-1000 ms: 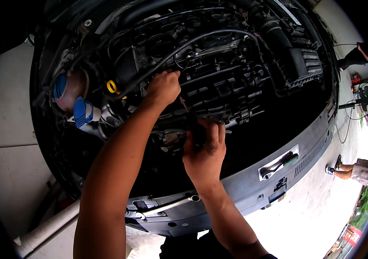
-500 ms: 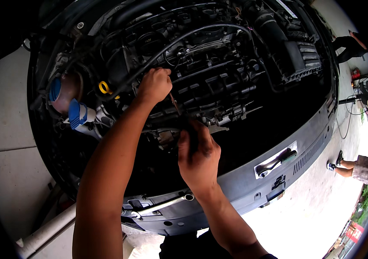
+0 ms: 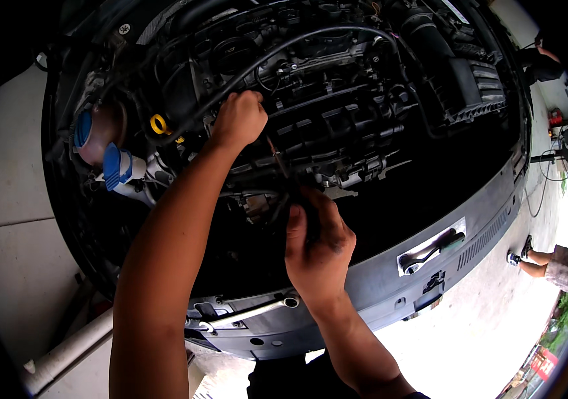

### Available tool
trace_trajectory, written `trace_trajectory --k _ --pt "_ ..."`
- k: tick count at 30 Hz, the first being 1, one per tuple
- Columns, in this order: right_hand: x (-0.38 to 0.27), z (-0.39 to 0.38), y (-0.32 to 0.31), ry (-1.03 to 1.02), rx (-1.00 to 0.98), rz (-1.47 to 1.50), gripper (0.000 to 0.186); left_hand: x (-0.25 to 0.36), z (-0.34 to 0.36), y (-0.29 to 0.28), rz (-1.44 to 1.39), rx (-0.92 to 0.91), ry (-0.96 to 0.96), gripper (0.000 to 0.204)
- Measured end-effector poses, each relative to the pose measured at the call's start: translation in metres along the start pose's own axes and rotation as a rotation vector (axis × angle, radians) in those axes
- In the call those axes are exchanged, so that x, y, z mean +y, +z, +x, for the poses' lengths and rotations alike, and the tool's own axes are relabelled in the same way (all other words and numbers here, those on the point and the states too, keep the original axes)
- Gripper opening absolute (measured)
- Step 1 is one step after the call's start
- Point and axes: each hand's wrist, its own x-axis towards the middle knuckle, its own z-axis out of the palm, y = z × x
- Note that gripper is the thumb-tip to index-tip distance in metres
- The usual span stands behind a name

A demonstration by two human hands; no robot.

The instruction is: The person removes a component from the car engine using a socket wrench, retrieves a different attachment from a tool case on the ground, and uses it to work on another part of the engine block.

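Observation:
My left hand [image 3: 240, 121] is closed in a fist over the engine [image 3: 330, 123], beside a long black hose [image 3: 250, 70]. What its fingers hold, if anything, is hidden. Closer to me, my right hand [image 3: 320, 256] grips a slim screwdriver-like tool [image 3: 280, 162]. Its thin metal shaft points up and left toward the left hand. The handle is lost in the dark between thumb and fingers, and I cannot tell what the tip touches.
A wrench [image 3: 250, 314] and a ratchet [image 3: 430, 254] lie on the grey front panel [image 3: 370, 296]. Left of my arm are a blue-capped reservoir [image 3: 119, 166] and a yellow ring handle [image 3: 158, 124]. A black air box [image 3: 473, 86] stands far right. A person's legs [image 3: 535, 266] show beyond the car.
My right hand has drawn slightly back toward me and to the right with the tool. My left hand keeps its place over the engine. The whole view has shifted a little.

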Motion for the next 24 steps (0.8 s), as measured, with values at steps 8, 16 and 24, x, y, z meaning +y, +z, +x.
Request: trace_trajectory --k 8,16,24 --pt "0.007 -0.027 -0.021 0.084 -0.008 0.123 0.024 -0.001 0.005 0.006 -0.088 0.076 -0.019 0.03" --pt "0.009 -0.067 -0.059 0.234 -0.12 0.186 0.032 -0.016 -0.014 -0.009 -0.559 0.252 0.217 0.031" --pt "-0.002 -0.117 -0.094 -0.035 -0.215 0.364 0.029 0.053 -0.172 -0.052 -2.065 0.036 -0.596 0.034"
